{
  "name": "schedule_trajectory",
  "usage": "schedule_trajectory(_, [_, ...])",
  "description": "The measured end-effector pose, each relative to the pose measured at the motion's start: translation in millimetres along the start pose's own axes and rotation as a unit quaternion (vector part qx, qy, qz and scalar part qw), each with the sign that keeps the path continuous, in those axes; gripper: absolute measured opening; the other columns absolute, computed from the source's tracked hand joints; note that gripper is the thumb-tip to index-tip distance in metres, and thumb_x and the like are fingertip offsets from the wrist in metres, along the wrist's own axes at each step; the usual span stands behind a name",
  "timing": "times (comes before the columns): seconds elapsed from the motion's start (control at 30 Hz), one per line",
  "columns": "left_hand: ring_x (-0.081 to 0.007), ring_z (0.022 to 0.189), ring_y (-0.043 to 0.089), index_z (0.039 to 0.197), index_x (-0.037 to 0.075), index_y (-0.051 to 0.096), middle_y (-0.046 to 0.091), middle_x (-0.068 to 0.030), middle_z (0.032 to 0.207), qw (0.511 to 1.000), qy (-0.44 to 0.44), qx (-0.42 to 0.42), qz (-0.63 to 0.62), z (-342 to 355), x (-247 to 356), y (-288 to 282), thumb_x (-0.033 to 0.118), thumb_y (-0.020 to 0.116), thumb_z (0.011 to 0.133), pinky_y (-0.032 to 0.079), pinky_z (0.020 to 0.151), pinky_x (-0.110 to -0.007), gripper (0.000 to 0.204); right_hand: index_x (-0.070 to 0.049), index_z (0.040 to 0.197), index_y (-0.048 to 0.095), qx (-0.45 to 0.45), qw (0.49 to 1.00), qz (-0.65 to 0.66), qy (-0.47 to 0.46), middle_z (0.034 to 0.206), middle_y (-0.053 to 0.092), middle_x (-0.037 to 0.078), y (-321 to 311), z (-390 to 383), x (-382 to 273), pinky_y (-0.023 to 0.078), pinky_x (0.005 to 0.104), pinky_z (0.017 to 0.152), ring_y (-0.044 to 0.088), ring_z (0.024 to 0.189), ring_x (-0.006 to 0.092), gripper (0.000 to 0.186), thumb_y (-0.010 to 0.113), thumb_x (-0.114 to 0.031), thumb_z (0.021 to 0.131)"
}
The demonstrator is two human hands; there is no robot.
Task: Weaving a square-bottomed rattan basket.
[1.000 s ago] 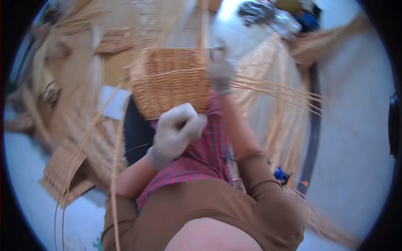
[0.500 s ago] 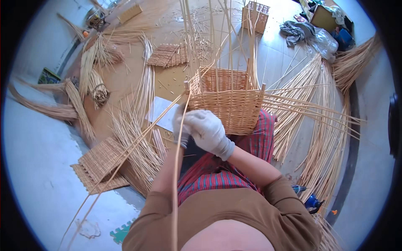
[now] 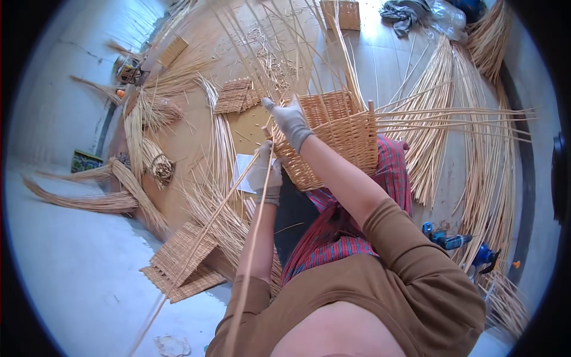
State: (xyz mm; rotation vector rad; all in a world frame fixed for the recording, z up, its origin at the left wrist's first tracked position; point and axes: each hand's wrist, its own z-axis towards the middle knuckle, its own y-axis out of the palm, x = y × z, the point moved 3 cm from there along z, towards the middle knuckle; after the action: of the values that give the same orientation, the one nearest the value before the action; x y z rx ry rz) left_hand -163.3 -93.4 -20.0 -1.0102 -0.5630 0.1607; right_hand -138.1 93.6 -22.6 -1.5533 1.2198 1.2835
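Observation:
A woven cane basket (image 3: 333, 149) with long upright canes rests over my lap on red checked cloth (image 3: 392, 154). My gloved left hand (image 3: 263, 171) is closed on long pale canes (image 3: 245, 297) at the basket's left corner; these canes trail down past my left arm. My gloved right hand (image 3: 288, 122) is above it, at the top of that corner among the upright canes, thumb and forefinger apart. Whether its lower fingers touch a cane is hard to see.
Woven panels (image 3: 184, 256) lie at lower left and others (image 3: 233, 95) farther forward. Cane bundles (image 3: 431, 125) spread right and left. Blue tools (image 3: 452, 241) lie by my right elbow. A small woven box (image 3: 340, 15), grey cloth (image 3: 398, 15) and plastic bag (image 3: 446, 21) are at the back.
My right hand has moved up and forward from the left hand to the upper corner, its fingers spreading. My left hand is now in view on the canes. The whole view has shifted.

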Motion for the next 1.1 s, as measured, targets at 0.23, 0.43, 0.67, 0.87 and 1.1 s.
schedule_trajectory(0.23, [-0.0394, 0.095, 0.071, 0.139, 0.019, 0.062, 0.07, -0.0128, 0.114, 0.999, 0.006, -0.003, -0.04, 1, -9, 3, 0.02, 0.079, 0.085, 0.055, 0.079, -0.05, 0.057, -0.007, 0.11, 0.081, -0.211, 0.965, 0.104, -0.119, 0.085, 0.073, 0.009, -9, -29, -27, 0.056, 0.0319, 0.077, 0.072, 0.085, 0.0188, 0.072, 0.06, -0.074, 0.098])
schedule_trajectory(0.43, [-0.0392, 0.095, 0.072, 0.141, 0.018, 0.061, 0.072, -0.015, 0.11, 0.999, -0.014, -0.033, -0.007, 2, -13, 8, 0.019, 0.08, 0.084, 0.056, 0.081, -0.05, 0.061, -0.007, 0.123, 0.075, -0.258, 0.941, 0.03, -0.216, 0.1, 0.075, 0.016, -25, -35, -49, 0.056, 0.0358, 0.087, 0.073, 0.096, 0.0248, 0.076, 0.063, -0.076, 0.094])
schedule_trajectory(0.67, [-0.0355, 0.082, 0.072, 0.133, 0.017, 0.061, 0.074, -0.0132, 0.098, 0.995, -0.053, -0.071, -0.046, 6, -13, 11, 0.014, 0.082, 0.084, 0.057, 0.071, -0.046, 0.053, -0.008, 0.134, 0.065, -0.035, 0.832, 0.039, -0.552, 0.114, 0.073, 0.016, -50, -79, -88, 0.058, 0.0388, 0.092, 0.071, 0.1, 0.0279, 0.038, 0.074, -0.01, 0.097])
schedule_trajectory(0.87, [-0.0276, 0.074, 0.071, 0.127, 0.016, 0.063, 0.072, -0.0101, 0.085, 0.995, 0.063, 0.033, -0.073, 3, -6, -5, 0.029, 0.092, 0.081, 0.054, 0.067, -0.043, 0.055, -0.009, 0.101, 0.065, -0.246, 0.866, 0.421, -0.108, 0.088, 0.065, 0.001, -133, -62, -14, 0.06, 0.0322, 0.078, 0.07, 0.088, 0.0148, 0.004, 0.066, -0.006, 0.105])
schedule_trajectory(1.1, [-0.0288, 0.078, 0.076, 0.148, 0.006, 0.051, 0.071, -0.0195, 0.132, 0.978, 0.081, 0.051, -0.186, 4, 46, 6, 0.015, 0.07, 0.102, 0.06, 0.073, -0.041, 0.05, -0.004, 0.108, 0.073, -0.163, 0.931, 0.312, -0.094, 0.104, 0.078, 0.007, -190, -44, 32, 0.06, 0.0282, 0.082, 0.072, 0.09, 0.0149, 0.009, 0.073, -0.012, 0.103])
